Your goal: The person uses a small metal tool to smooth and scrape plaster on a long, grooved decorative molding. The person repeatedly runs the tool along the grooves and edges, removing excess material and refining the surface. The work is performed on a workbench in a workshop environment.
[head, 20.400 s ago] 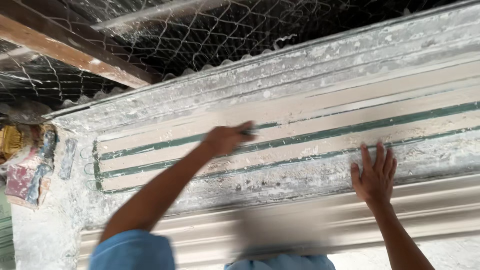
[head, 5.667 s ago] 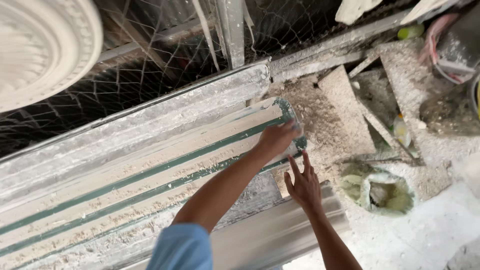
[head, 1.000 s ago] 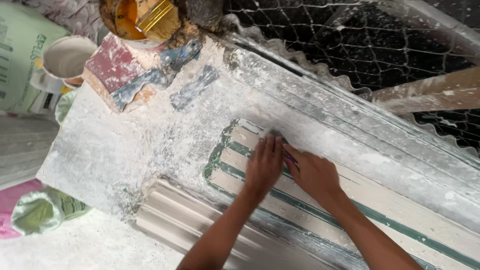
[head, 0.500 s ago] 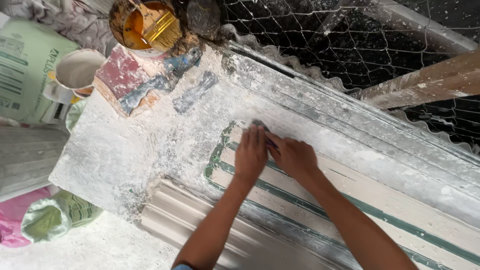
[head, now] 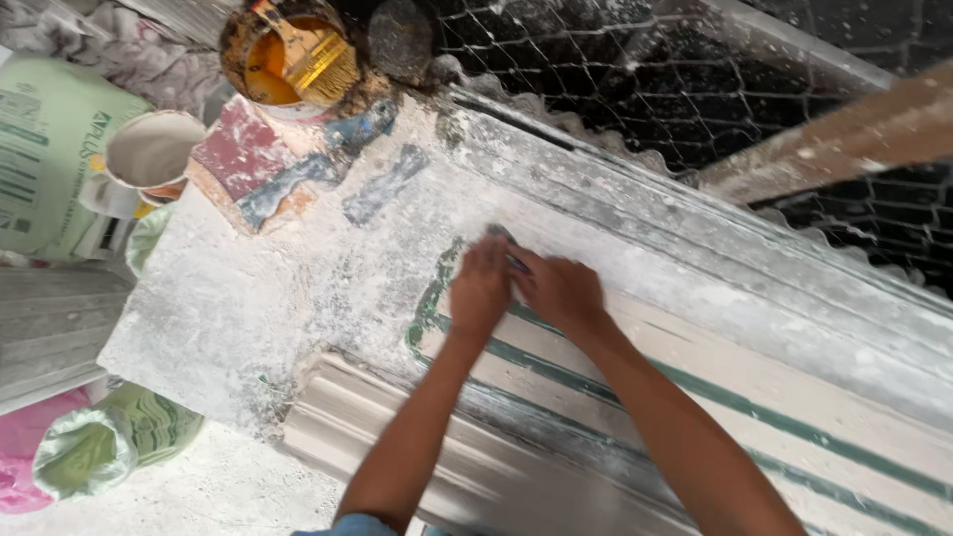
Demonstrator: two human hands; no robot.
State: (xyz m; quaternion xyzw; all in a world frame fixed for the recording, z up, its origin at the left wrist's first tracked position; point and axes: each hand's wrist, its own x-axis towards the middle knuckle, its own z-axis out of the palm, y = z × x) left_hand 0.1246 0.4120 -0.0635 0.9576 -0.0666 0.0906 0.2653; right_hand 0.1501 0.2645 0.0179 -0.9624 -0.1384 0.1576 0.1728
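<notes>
Pressing side by side at the centre of the frame, the left hand (head: 480, 288) and the right hand (head: 562, 290) lie flat with fingers held together on the near end of a long plaster moulding (head: 754, 382), a pale, chalky strip with ridged profile and thin green stripes (head: 715, 397) running toward the lower right. Something small and dark shows between the fingertips; what it is cannot be told. Under the moulding sits a rough workbench (head: 248, 298), crusted white with dried plaster and patched with red and blue paint at the upper left. At the top of the frame stands a grimy round tin (head: 260, 60) of orange liquid with a yellow-bristled brush (head: 318, 55) in it. A white cup (head: 149, 149) and a pale green printed sack (head: 45, 139) lie at the left edge; a knotted green bag (head: 109, 452) sits at the lower left. Wire mesh (head: 635, 89) fills the upper right, crossed by a wooden batten (head: 844, 134).

Compared with half a second ago, both hands are a touch lower in the frame and the tin has slid toward the top edge; their pose on the moulding's end is unchanged.

Bare bench opens left of the hands up to its ragged edge, while the moulding's ridges bound them on the right
</notes>
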